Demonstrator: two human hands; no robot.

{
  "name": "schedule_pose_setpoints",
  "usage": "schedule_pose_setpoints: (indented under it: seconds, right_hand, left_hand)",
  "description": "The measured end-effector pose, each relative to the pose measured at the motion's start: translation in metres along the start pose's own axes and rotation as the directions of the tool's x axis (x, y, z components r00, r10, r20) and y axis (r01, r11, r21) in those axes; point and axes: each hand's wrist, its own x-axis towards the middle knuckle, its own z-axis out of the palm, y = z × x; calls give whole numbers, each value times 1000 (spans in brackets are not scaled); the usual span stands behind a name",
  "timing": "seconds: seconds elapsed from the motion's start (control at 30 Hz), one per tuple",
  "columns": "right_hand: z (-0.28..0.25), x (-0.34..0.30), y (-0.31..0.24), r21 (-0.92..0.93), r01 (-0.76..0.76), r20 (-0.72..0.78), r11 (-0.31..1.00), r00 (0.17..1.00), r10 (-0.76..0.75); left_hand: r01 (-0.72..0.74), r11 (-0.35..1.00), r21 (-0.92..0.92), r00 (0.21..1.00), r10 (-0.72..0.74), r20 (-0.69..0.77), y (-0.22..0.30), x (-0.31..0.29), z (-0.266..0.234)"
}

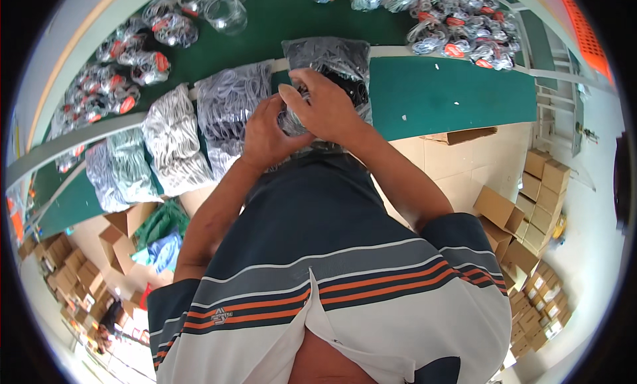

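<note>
My left hand curls around the near left side of a small bundle of grey and clear-looking cord. From the right and above, my right hand closes over the same bundle, its fingers bent and hiding much of it. Beneath and behind both hands lies a clear plastic bag of dark cords at the table's near edge; black strands show beside my right fingers. Left of my hands rests a bag of grey-violet cords, and beside it a pile of pale grey cords.
The green table has a pale rail across it. Many coiled bundles with red labels lie at the far right, more at the far left. A clear round container stands at the back. Cardboard boxes are stacked on the right.
</note>
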Motion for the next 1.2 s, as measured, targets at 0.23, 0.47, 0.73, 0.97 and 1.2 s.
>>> schedule_pose_setpoints:
  seconds: [0.23, 0.47, 0.73, 0.97, 1.2]
  right_hand:
    - [-56, -63, -13, -311, 124, -220, 942, 955, -199]
    - [-138, -94, 26, -510, 39, -406, 860, 870, -281]
    - [-147, -64, 230, -655, -146, -323, 741, 941, -99]
    - [-137, -61, 265, -591, 15, -328, 807, 909, -257]
    - [-134, -67, 296, -442, 88, -534, 893, 774, -341]
  left_hand:
    - [-419, 896, -149, 901, 389, -193, 41, 35, 28]
    - [-518, 828, -215, 853, 484, -193, 101, 59, 63]
    - [-125, 987, -104, 982, 138, 126, 100, 51, 121]
    - [-233, 960, 154, 966, 210, 154, 110, 86, 196]
    - [-588, 740, 327, 809, 534, 246, 118, 92, 221]
